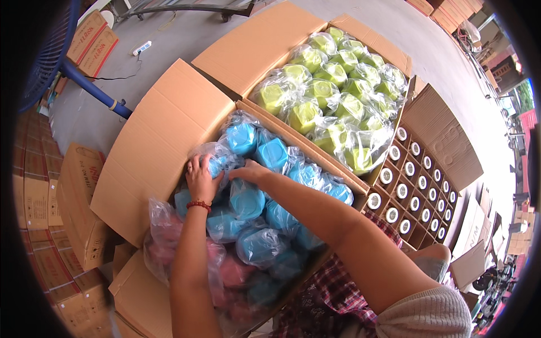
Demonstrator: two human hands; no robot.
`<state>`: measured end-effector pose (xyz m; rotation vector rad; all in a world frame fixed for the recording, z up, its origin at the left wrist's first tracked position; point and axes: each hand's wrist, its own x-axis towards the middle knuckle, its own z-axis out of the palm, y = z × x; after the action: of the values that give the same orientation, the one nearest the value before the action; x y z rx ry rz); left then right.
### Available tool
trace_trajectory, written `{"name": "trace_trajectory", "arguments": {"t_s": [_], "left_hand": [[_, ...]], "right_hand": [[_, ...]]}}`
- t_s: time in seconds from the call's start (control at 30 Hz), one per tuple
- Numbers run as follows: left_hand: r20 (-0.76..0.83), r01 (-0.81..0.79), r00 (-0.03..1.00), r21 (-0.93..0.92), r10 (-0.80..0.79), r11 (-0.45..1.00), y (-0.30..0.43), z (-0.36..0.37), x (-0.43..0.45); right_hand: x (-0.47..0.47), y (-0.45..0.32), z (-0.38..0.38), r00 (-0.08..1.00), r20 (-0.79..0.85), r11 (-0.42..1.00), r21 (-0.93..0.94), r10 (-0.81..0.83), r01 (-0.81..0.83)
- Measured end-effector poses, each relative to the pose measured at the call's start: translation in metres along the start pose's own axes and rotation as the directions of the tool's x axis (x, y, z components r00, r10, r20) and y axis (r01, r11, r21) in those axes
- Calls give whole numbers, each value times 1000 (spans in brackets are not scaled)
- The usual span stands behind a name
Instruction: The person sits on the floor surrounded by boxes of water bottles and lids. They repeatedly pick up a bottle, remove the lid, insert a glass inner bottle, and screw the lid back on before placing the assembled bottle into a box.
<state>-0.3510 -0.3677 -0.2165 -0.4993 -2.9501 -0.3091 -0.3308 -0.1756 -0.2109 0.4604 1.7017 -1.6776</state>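
Note:
Both hands reach into an open cardboard box [169, 122] filled with blue plastic-wrapped items [272, 154]. My left hand [203, 179] lies over a wrapped blue piece [217, 165] at the box's left side, a red bead bracelet on the wrist. Close to its right, my right hand [249, 171] touches the clear plastic between blue items, its fingertips partly hidden. Whether either hand grips anything cannot be told. Pink wrapped items [234, 270] lie at the near side, below the blue ones.
Behind stands a box of green wrapped items [321, 91]. To the right, a divided carton [416, 148] holds white-topped round containers [386, 175]. A blue fan [93, 91] stands at the upper left, near stacked cartons [80, 203]. A power strip [142, 48] lies on the floor.

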Motion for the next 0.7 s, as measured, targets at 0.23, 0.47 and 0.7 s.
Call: {"name": "trace_trajectory", "arguments": {"t_s": [0.23,0.47,0.7], "left_hand": [[-55,-44,998,-67,40,997,-2,10,4],[58,32,998,-239,-18,971,-15,-4,10],[-23,88,921,-961,390,-263,290,-155,-91]], "right_hand": [[-149,-86,-31,944,102,858,-397,-312,327],[-380,-9,-98,839,-336,901,-96,-429,422],[-491,204,-68,702,-639,592,447,-313,671]]}}
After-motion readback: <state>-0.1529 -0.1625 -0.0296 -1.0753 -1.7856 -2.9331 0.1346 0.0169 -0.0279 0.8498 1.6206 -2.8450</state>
